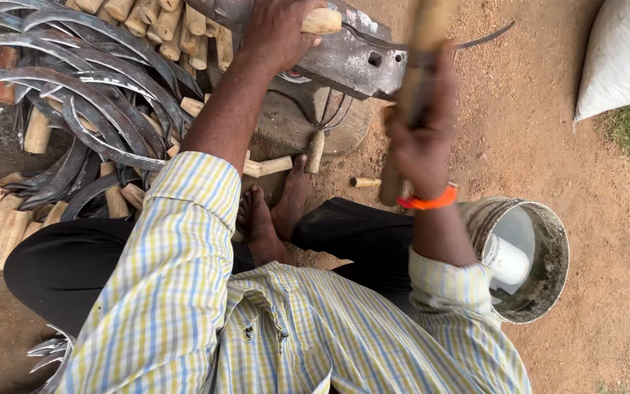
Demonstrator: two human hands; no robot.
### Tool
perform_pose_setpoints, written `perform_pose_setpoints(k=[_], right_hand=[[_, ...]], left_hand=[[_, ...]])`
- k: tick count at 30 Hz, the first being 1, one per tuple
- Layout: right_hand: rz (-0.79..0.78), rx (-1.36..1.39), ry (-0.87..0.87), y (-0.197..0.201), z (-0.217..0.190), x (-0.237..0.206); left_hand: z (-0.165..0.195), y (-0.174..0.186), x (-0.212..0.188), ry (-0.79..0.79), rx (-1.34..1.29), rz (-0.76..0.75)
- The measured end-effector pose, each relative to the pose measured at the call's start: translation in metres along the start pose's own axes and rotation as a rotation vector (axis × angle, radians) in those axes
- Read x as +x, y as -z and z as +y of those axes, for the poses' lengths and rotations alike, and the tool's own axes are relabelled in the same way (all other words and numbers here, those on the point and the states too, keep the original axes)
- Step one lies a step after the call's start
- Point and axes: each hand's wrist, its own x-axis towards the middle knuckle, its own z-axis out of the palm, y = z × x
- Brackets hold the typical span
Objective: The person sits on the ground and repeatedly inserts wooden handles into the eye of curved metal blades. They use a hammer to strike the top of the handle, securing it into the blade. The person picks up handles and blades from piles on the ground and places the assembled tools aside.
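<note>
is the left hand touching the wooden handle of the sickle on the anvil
Touching. In the head view the left hand lies over the sickle's wooden handle, fingers wrapped around it, with only the handle's pale end showing past the hand, above the anvil.

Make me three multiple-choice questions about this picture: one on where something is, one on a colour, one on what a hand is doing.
1. Where is the sickle pile?
A. left of the anvil
B. inside the bucket
C. on the sack

2. What colour is the wristband?
A. green
B. orange
C. white

3. What is the right hand doing?
A. resting open
B. gripping a wooden handle
C. holding the bucket

Answers:
1 A, the blades lie left of the anvil.
2 B, it is bright orange.
3 B, fingers wrap the blurred handle.
</note>
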Motion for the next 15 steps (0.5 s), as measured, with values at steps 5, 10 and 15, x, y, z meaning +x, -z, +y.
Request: perform_pose_setpoints(k=[5, 10, 15], right_hand=[[-0.164, -0.320, -0.066, -0.006, -0.016, 0.007], [-0.028, -0.267, 0.105, -0.007, -0.030, 0.003], [-0.161, -0.534, -0.313, -0.023, -0.013, 0.005]], left_hand=[[-0.001, 0.002, -0.005, -0.054, 0.067, 0.037], [-0.003, -0.005, -0.006, -0.036, 0.046, 0.076], [-0.001, -0.004, -0.003, -0.097, 0.086, 0.120]])
